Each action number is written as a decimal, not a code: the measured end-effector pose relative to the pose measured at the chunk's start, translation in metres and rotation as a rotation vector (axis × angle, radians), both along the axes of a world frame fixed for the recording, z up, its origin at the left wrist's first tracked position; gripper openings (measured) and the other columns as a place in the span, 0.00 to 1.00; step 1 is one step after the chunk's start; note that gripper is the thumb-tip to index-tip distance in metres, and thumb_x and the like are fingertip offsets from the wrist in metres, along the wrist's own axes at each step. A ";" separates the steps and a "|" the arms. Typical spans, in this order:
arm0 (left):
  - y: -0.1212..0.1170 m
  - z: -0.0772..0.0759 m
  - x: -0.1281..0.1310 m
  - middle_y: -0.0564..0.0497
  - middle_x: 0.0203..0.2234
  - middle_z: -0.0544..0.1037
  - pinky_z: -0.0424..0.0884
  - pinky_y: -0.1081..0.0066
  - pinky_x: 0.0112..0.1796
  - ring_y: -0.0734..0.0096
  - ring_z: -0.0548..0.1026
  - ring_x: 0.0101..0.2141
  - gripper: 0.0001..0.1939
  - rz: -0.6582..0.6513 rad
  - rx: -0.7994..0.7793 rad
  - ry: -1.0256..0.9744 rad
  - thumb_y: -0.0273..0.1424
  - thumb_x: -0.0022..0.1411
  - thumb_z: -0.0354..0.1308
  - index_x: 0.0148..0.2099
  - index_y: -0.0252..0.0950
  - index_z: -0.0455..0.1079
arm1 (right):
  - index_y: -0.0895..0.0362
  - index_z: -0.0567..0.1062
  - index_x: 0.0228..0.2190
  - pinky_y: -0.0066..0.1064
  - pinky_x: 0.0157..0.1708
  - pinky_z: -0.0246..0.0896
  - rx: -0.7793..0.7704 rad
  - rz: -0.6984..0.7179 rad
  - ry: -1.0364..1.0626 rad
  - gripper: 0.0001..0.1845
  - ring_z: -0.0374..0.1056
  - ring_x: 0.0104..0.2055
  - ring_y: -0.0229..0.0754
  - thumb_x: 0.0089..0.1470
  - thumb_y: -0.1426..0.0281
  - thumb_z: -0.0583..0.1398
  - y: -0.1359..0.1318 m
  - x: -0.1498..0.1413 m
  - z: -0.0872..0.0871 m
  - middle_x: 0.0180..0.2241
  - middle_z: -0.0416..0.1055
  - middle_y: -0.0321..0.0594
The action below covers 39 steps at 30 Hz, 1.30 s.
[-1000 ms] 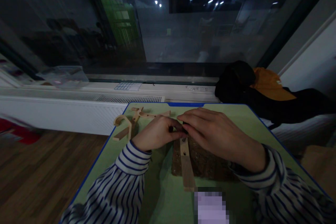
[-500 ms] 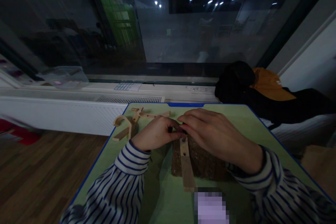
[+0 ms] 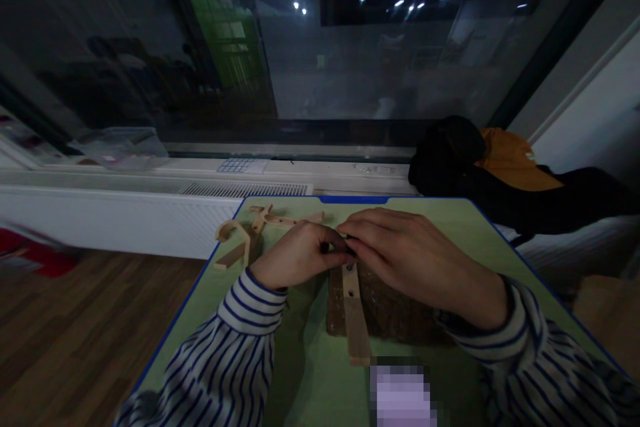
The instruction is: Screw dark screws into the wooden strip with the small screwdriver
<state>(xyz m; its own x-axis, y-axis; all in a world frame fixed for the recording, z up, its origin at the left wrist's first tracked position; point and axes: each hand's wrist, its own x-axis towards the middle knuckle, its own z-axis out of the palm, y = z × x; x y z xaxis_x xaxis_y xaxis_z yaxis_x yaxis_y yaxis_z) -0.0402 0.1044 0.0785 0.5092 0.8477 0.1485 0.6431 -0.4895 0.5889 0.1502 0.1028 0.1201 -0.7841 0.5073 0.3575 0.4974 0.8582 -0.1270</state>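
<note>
A flat wooden strip (image 3: 357, 327) with holes lies across a dark brown block (image 3: 395, 313), its near end jutting past the block's edge. At the strip's far end my left hand (image 3: 300, 253) is closed, thumb and fingertips pinched just above a hole with a dark fitting in it. My right hand (image 3: 400, 247) meets it there from the right, its fingers closed together. Between the fingertips of both hands a small dark piece shows, too hidden to name. The far end of the strip is covered by the hands.
Several wooden pieces, one a curved hook (image 3: 233, 230), lie at the green table's (image 3: 310, 373) far left. A pixelated pale rectangle (image 3: 403, 397) is at the near edge. Behind are a radiator (image 3: 115, 213), a clear plastic box (image 3: 125, 147) and an orange cap (image 3: 517, 160) on black cloth.
My right hand's fingers shift slightly around the small dark piece. My left hand keeps its pinch, and the wooden strip and block stay in place.
</note>
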 end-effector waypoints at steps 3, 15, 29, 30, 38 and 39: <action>0.000 0.000 0.000 0.49 0.28 0.80 0.65 0.72 0.30 0.70 0.74 0.28 0.11 -0.014 -0.003 0.008 0.36 0.59 0.56 0.35 0.33 0.75 | 0.58 0.71 0.42 0.37 0.43 0.62 -0.002 -0.008 -0.015 0.11 0.67 0.43 0.43 0.58 0.73 0.52 -0.001 0.000 0.001 0.41 0.72 0.43; 0.000 0.001 -0.001 0.50 0.28 0.80 0.65 0.72 0.31 0.70 0.74 0.28 0.11 -0.005 -0.021 -0.006 0.36 0.58 0.57 0.35 0.34 0.75 | 0.59 0.71 0.41 0.36 0.42 0.61 -0.001 -0.017 -0.015 0.11 0.67 0.42 0.43 0.59 0.71 0.53 0.001 -0.002 0.000 0.39 0.72 0.43; 0.000 0.002 0.001 0.50 0.27 0.79 0.66 0.72 0.31 0.70 0.74 0.28 0.10 0.002 -0.019 -0.029 0.35 0.57 0.58 0.35 0.33 0.75 | 0.57 0.70 0.44 0.37 0.43 0.62 -0.030 0.004 0.001 0.13 0.67 0.43 0.43 0.59 0.72 0.52 0.001 0.001 0.000 0.42 0.71 0.43; 0.000 0.002 0.001 0.50 0.28 0.80 0.66 0.72 0.31 0.70 0.75 0.29 0.10 -0.004 -0.017 -0.028 0.35 0.58 0.58 0.35 0.33 0.75 | 0.57 0.70 0.44 0.37 0.43 0.62 -0.035 0.001 -0.008 0.12 0.67 0.43 0.43 0.59 0.72 0.52 0.001 0.001 0.000 0.42 0.71 0.43; -0.001 0.000 0.000 0.49 0.28 0.80 0.66 0.72 0.31 0.71 0.74 0.29 0.11 -0.041 -0.009 -0.019 0.34 0.60 0.56 0.35 0.32 0.75 | 0.57 0.70 0.42 0.36 0.41 0.61 -0.012 -0.034 -0.066 0.11 0.68 0.41 0.44 0.59 0.70 0.51 0.000 0.002 0.002 0.40 0.71 0.42; -0.001 0.000 0.000 0.49 0.29 0.80 0.66 0.73 0.31 0.71 0.74 0.29 0.11 -0.045 -0.014 -0.022 0.34 0.60 0.56 0.36 0.33 0.75 | 0.57 0.70 0.42 0.36 0.41 0.61 -0.008 -0.038 -0.069 0.11 0.68 0.41 0.44 0.59 0.70 0.51 0.000 0.003 0.002 0.40 0.71 0.42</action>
<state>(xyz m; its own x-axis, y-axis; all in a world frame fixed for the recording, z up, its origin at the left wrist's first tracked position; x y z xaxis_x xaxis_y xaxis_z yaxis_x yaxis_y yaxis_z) -0.0403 0.1038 0.0786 0.5433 0.8264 0.1481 0.6078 -0.5088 0.6096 0.1529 0.1030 0.1219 -0.7867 0.5398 0.2996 0.5374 0.8376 -0.0981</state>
